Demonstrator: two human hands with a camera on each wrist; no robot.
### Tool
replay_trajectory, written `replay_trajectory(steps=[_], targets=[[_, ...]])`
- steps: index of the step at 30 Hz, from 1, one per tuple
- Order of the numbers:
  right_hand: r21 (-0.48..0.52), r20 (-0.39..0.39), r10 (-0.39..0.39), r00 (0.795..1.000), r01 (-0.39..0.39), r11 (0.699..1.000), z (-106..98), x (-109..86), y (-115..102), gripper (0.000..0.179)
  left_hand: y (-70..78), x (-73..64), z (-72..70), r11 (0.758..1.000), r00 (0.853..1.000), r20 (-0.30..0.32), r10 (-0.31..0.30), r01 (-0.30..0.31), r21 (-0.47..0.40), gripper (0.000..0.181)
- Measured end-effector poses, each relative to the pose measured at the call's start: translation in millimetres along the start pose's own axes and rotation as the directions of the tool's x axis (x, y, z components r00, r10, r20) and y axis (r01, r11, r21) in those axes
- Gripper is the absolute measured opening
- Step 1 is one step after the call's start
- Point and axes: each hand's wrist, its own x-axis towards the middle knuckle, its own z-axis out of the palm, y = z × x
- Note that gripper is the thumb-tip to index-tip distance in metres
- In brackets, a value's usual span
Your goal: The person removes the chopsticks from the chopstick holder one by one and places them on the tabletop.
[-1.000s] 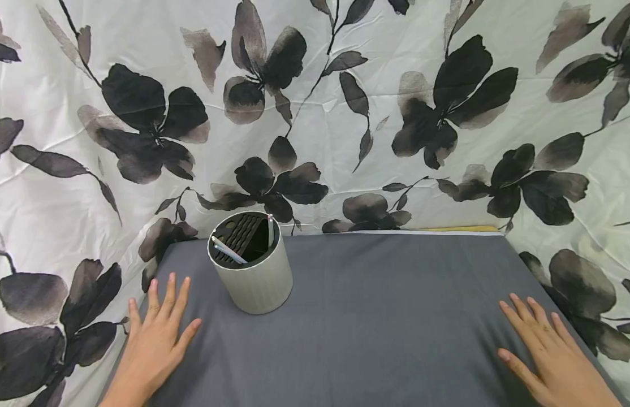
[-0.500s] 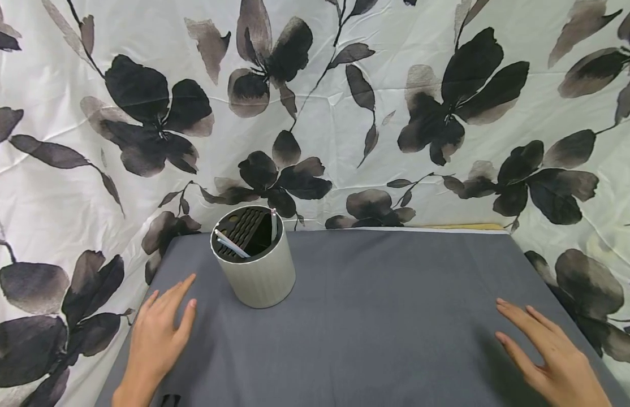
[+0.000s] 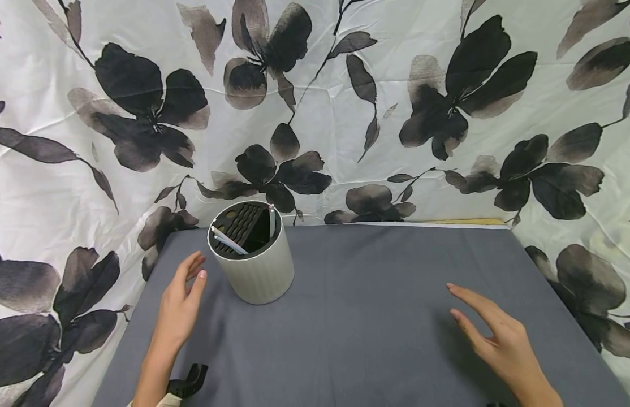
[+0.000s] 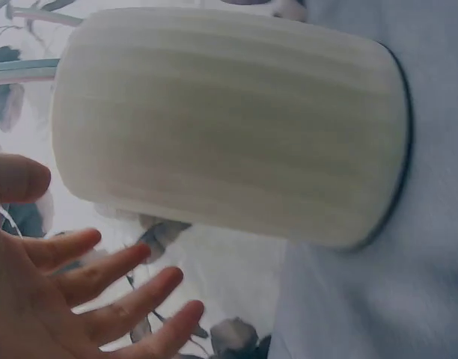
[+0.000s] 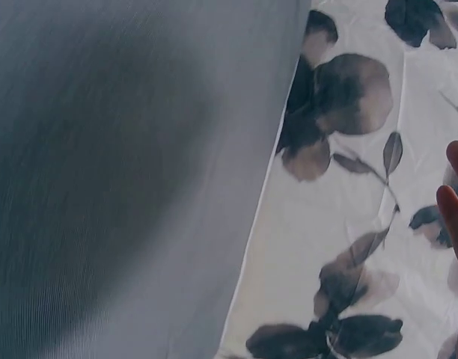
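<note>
A ribbed off-white pen holder [image 3: 259, 277] with a dark slotted insert stands upright toward the left of the grey table. Two thin pale sticks, perhaps pens [image 3: 228, 240], lean out of its top. My left hand [image 3: 180, 302] is just left of the holder, apart from it, fingers loosely bent and holding nothing. In the left wrist view the spread fingers [image 4: 132, 299] show beside the holder's wall [image 4: 229, 127]. Over the right part of the table hovers my right hand [image 3: 498, 333], thumb and fingers extended with nothing between them. Only some fingertips [image 5: 453, 202] show in the right wrist view.
The grey cloth-covered table [image 3: 356, 316] ends at the back against a white floral curtain [image 3: 345, 113]. A thin yellow strip [image 3: 462, 221] lies along the back edge. A black wrist strap [image 3: 190, 381] sits beside the left forearm.
Both hands have lifted from lying flat near the table's sides and moved inward. The left hand has come close to the pen holder, which stays put. The head view has shifted slightly.
</note>
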Motion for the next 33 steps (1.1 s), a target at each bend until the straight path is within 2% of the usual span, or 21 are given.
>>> replay_trajectory(steps=[3,6,12,15,17,21,24,27,33], targets=[[0.061,-0.025,-0.025,0.999,0.027,0.998,13.6,7.7,-4.6,0.050,7.5,6.1,1.6,0.995,0.998,-0.003,-0.056,0.056,-0.086,0.052],[0.107,-0.051,-0.050,0.997,0.055,0.993,25.4,16.7,-12.0,0.047,16.5,12.9,1.3,0.977,0.995,0.020,-0.099,0.101,-0.187,0.054],[0.200,-0.104,-0.093,0.990,0.113,0.973,47.9,31.4,-23.0,0.044,30.4,28.7,0.7,0.911,0.984,0.081,-0.158,0.177,-0.373,0.060],[0.236,-0.112,-0.095,0.989,0.120,0.964,60.3,35.1,-27.8,0.039,34.3,33.6,1.8,0.880,0.978,0.105,-0.181,0.209,-0.427,0.059],[0.260,-0.112,-0.096,0.989,0.122,0.958,68.9,36.0,-31.0,0.036,34.8,35.1,2.2,0.868,0.974,0.121,-0.192,0.226,-0.443,0.059],[0.304,-0.094,-0.086,0.992,0.111,0.946,83.9,38.1,-35.8,0.033,33.9,37.5,2.5,0.875,0.966,0.161,-0.205,0.254,-0.413,0.063],[0.329,-0.082,-0.072,0.994,0.095,0.940,94.4,42.5,-39.1,0.034,33.8,39.7,2.4,0.869,0.960,0.179,-0.213,0.270,-0.414,0.066],[0.351,-0.060,-0.063,0.996,0.080,0.933,106.1,51.1,-43.7,0.034,34.8,41.7,2.6,0.857,0.958,0.170,-0.232,0.284,-0.430,0.065],[0.408,-0.003,-0.077,0.997,0.071,0.910,128.0,78.8,-53.4,0.036,37.7,43.6,3.9,0.848,0.949,0.151,-0.276,0.314,-0.427,0.063]])
